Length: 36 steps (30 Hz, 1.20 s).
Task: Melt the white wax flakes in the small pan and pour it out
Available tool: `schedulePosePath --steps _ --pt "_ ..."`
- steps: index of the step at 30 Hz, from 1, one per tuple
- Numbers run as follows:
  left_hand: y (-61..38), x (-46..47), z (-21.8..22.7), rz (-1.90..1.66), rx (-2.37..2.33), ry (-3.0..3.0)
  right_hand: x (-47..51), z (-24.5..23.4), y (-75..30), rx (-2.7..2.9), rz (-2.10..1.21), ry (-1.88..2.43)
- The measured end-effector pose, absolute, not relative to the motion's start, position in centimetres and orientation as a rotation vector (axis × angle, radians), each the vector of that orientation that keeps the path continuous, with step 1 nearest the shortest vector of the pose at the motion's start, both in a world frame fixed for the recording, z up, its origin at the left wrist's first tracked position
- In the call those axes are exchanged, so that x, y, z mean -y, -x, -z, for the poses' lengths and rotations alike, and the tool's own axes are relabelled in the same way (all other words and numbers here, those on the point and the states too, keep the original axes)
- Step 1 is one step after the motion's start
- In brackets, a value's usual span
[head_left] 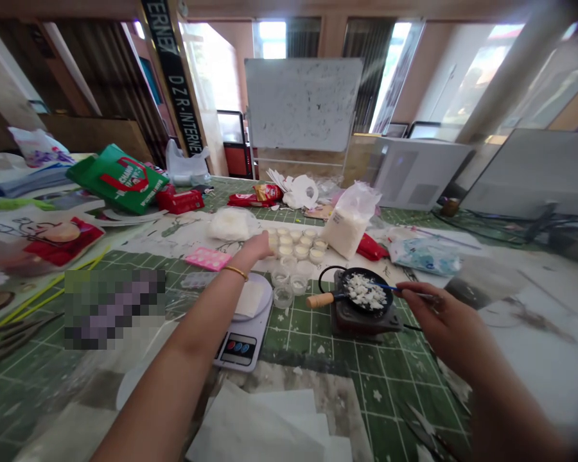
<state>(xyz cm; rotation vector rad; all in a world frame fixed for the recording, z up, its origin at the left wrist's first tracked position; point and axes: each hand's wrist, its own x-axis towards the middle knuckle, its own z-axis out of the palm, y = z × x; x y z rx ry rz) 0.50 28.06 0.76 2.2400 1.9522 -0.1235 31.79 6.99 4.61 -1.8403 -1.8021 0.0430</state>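
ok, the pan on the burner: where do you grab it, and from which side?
By the wooden handle, from the left. It sticks out roughly level past the burner, over the mat. The pan itself sits on the burner holding white flakes, so keep it level. The right hand holds a stick into it from the right, so that side is taken.

The mat (318,350) was green, ruled with a pale grid and small white flowers. The pan (347,278) was black with a tan handle (320,299), its flakes (365,292) white, the stick (395,290) partly blue. The scale (250,324) was white with red and blue buttons (236,347), the tray (208,258) pink, the bangle (236,272) gold.
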Motion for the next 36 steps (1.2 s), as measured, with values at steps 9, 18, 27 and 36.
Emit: schedulePosePath --steps 9,18,27,36 --pt "-2.2 -23.6 -0.3 0.049 -1.539 -2.485 -6.7 -5.0 -31.3 1.792 -0.027 1.817" --pt "-3.4 -23.2 0.3 0.185 -1.440 -2.463 -6.3 -5.3 -31.3 1.839 -0.063 1.806" --pt "-3.1 -21.3 -0.9 0.314 -1.365 -2.491 -6.3 -5.2 -31.2 1.848 -0.049 1.776" --pt "-3.4 -21.3 -1.9 0.304 -1.268 -2.578 -6.2 -5.4 -31.3 1.832 -0.054 1.822"
